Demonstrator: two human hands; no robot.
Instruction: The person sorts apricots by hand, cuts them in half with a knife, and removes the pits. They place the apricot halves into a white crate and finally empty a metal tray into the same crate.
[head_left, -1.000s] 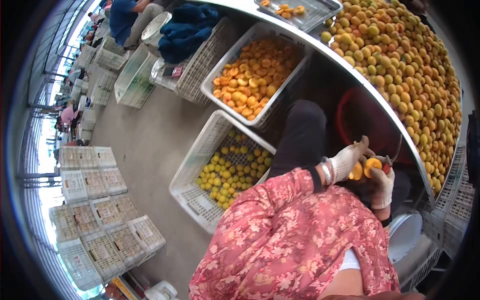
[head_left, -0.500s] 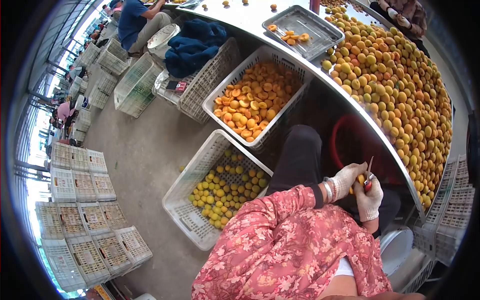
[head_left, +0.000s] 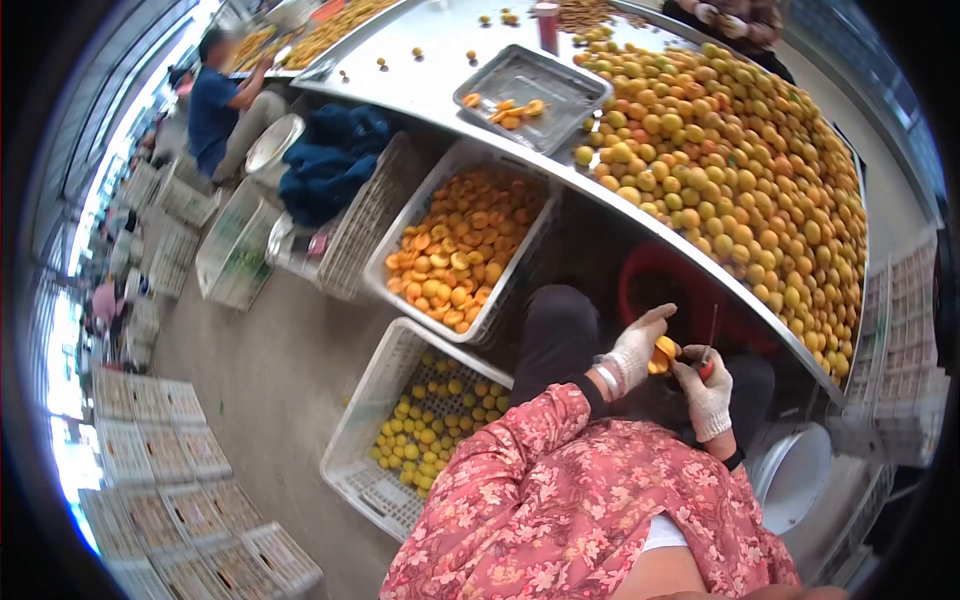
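Observation:
My left hand (head_left: pixel 632 352), in a white knit glove, holds a cut apricot (head_left: pixel 659 358) with its orange flesh showing; the fingers reach forward past the fruit. My right hand (head_left: pixel 708 402), gloved too, is closed around the red handle of a small knife (head_left: pixel 707 368), whose thin blade points up and away from me. Its thumb is close beside the apricot. Both hands are above my lap, near the metal table's edge. Under that edge, a red tub (head_left: pixel 640 270) sits in shadow beyond my hands.
Whole apricots (head_left: pixel 730 170) are heaped on the metal table (head_left: pixel 420 92), beside a grey tray (head_left: pixel 560 100) with a few cut pieces. To my left are a crate of apricot halves (head_left: pixel 460 240) and a crate of greener fruit (head_left: pixel 350 450). A white bucket (head_left: pixel 795 480) stands at right.
The view has shifted, so more of the table's far side shows. My hands have drawn slightly apart, the left fingers have stretched out, and the apricot's cut flesh is now more visible.

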